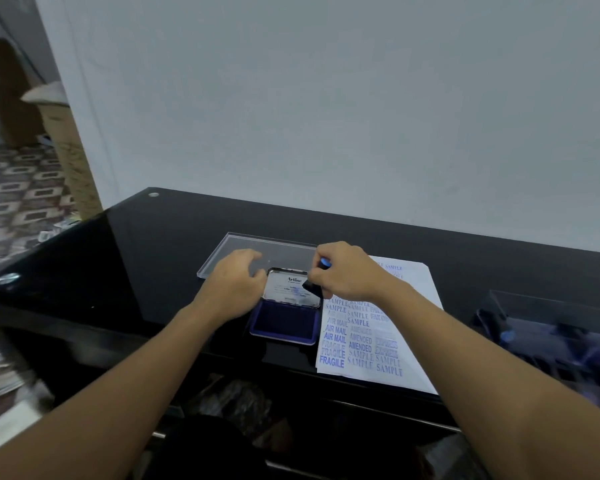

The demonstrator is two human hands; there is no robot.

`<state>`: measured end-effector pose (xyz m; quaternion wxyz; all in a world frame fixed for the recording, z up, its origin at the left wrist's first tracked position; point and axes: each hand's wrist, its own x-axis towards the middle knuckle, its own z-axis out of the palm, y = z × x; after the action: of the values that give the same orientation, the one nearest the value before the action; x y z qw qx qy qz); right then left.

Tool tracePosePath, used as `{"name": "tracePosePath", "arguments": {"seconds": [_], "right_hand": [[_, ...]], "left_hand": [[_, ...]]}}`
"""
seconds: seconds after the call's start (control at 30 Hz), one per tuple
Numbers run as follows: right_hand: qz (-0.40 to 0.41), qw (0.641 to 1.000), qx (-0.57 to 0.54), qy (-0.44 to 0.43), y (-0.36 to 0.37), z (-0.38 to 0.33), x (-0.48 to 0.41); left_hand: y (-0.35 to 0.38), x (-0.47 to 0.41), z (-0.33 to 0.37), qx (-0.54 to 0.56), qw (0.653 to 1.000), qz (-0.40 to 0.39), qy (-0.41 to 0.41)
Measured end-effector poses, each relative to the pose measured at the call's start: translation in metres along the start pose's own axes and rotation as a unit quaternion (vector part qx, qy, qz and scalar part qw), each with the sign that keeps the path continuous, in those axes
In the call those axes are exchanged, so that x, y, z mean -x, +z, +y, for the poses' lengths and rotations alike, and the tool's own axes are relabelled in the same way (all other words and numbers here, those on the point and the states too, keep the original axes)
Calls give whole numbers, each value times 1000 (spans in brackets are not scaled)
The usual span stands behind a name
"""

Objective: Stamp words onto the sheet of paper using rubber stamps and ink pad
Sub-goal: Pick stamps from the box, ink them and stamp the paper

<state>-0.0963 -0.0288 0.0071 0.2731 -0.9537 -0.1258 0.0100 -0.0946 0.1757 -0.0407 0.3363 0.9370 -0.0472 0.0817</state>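
A glossy black desk (153, 254) is spread across the lower frame, backed by a pale wall (326, 98). A clear plastic tray (222, 258) is laid flat at centre, and a transparent case (551, 306) is set at right. A patterned floor (18, 188) is seen at left.

On the counter (153, 258), the ink pad (284, 322) lies left of the sheet of paper (413, 327), a tray (229, 252) behind it.

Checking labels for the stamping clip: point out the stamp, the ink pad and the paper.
stamp (325, 262), head view, blue knob atop its handle.
ink pad (284, 322), head view, blue pad in the open tin's base.
paper (360, 341), head view, stamped area near the sheet's middle.
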Motion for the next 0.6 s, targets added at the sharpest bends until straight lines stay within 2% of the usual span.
{"name": "tracePosePath", "arguments": {"seconds": [0.33,0.6], "right_hand": [[-46,998,42,13,27,-4,-3],[-53,997,56,12,42,-1,-7]], "left_hand": [[19,18,-40,-78,997,16,19],[25,22,-52,-79,996,20,29]]}}
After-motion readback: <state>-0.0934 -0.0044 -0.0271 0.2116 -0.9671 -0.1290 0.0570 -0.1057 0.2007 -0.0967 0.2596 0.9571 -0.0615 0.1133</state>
